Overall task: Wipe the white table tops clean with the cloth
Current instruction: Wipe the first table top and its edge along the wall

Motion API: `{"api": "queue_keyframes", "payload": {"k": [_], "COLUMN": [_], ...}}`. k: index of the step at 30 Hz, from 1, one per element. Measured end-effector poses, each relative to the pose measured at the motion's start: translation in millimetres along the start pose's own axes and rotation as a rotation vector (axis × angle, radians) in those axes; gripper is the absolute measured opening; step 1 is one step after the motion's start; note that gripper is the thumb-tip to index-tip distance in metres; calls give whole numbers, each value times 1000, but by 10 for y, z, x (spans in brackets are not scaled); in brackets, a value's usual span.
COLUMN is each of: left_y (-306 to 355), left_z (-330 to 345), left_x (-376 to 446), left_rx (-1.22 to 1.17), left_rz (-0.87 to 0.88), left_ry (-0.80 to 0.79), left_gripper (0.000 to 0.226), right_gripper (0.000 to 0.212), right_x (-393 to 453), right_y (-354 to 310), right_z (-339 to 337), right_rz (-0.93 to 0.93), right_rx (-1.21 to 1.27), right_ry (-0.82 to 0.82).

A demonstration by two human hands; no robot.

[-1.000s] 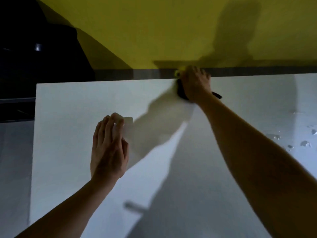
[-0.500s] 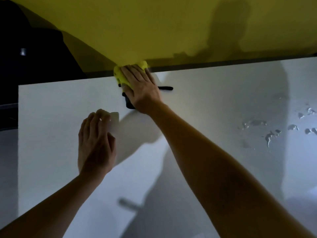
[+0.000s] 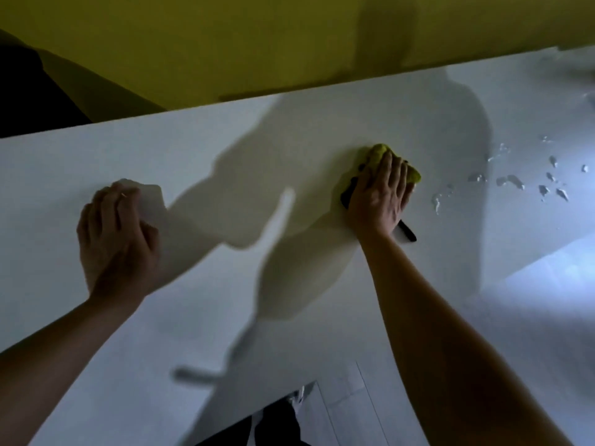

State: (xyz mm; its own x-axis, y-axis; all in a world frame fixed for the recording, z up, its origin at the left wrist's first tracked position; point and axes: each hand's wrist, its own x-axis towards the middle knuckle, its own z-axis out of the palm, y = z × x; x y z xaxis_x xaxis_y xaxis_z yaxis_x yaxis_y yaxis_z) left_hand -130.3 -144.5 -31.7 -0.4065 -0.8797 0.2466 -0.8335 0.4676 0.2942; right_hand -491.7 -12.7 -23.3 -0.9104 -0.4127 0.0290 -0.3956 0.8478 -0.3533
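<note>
A person's right hand, fingers straight and pressed flat, pushes a yellow cloth across the white table top at centre right of the frame, a black strap or handle poking out beneath the palm. The left hand, fingers loosely bent, rests on the surface at centre left, bracing. Water droplets lie just right of the cloth; a good stroke would likely keep even pressure and sweep right through them. Half a second earlier the cloth sat against the far edge by the yellow wall; it has since come toward the droplets.
</note>
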Motion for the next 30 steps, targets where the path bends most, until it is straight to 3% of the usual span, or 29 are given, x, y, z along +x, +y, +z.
{"api": "queue_keyframes", "payload": {"k": [5,9,12,16,19,21,24,27,30], "left_y": [225,730,1137,1602,1835,1912,1943,1950,1947], "left_z": [39,181,254,318,359,385,418,432,438], "left_x": [-130,-509,-784,-1061,-1234,-1312,-1342,-1345,-1353], "left_rx": [-80,-165,-199,-180,-190,-179,-141,-123,-115], "left_rz": [106,278,308,350,386,373,357,356,357], "left_ry": [-17,-62,-128,-173,-177,-165,-153,-154,-145], "left_gripper": [54,52,49,50,50,51,53,53,51], "right_gripper": [60,61,67,61,53,52,52,50,48], "right_x": [-395,-924,-1453,-1982,-1918,-1720,-1359,-1231,-1431], "right_y": [218,19,93,731,1348,1788,2281,2307,2057], "right_z": [-48,10,-30,-270,-441,-523,-614,-596,-465], "right_rz": [3,-278,-439,-648,-752,-730,-527,-364,-369], "right_rx": [-33,47,52,82,124,79,63,102,147], "right_ry": [10,-11,-82,-190,-129,-89,-25,70,119]}}
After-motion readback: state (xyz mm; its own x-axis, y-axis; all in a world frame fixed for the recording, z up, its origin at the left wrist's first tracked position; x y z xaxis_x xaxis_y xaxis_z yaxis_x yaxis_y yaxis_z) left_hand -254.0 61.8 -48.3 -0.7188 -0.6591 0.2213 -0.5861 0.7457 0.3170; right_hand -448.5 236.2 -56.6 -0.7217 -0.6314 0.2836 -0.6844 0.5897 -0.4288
